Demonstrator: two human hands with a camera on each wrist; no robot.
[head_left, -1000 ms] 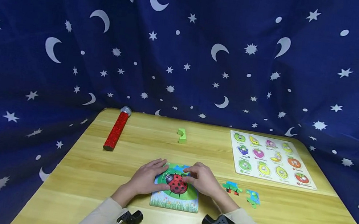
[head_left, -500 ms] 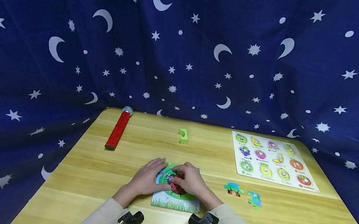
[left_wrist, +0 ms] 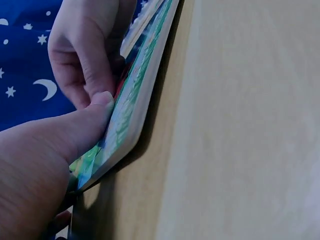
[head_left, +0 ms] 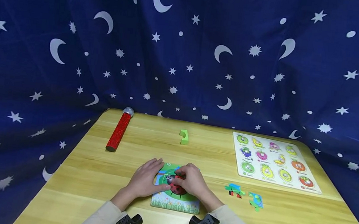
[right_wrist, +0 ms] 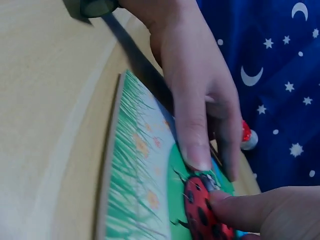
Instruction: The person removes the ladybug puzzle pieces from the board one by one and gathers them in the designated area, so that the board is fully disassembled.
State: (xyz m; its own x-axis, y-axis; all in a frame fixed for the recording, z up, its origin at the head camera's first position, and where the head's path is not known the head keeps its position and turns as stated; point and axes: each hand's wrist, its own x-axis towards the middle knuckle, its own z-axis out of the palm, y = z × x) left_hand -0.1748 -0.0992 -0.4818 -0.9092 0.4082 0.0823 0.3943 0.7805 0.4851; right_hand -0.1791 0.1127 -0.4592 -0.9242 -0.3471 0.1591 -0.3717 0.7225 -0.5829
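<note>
A square puzzle board [head_left: 174, 205] with a ladybug picture lies on the table in the head view. My left hand [head_left: 144, 179] rests along its left edge, fingers stretched toward the far corner and thumb over the face. The right hand [head_left: 192, 181] bends over the upper right part, thumb and fingertips together around a puzzle piece mostly hidden by them. From the right wrist, the right thumb [right_wrist: 245, 207] touches the red ladybug [right_wrist: 200, 210], and the left hand's thumb presses close to its head. Two loose puzzle pieces [head_left: 234, 190] lie to the right of the board.
A fruit peg board [head_left: 276, 162] stands at the back right. A red glittery microphone [head_left: 120, 129] lies at the back left, and a green arch block [head_left: 184, 137] sits in the back middle. A dark blue curtain [head_left: 185, 54] with moons and stars hangs behind the table.
My right hand has moved left over the board toward the ladybug's upper part, its fingers now more curled. The left hand stays on the left edge. The head view has shifted slightly.
</note>
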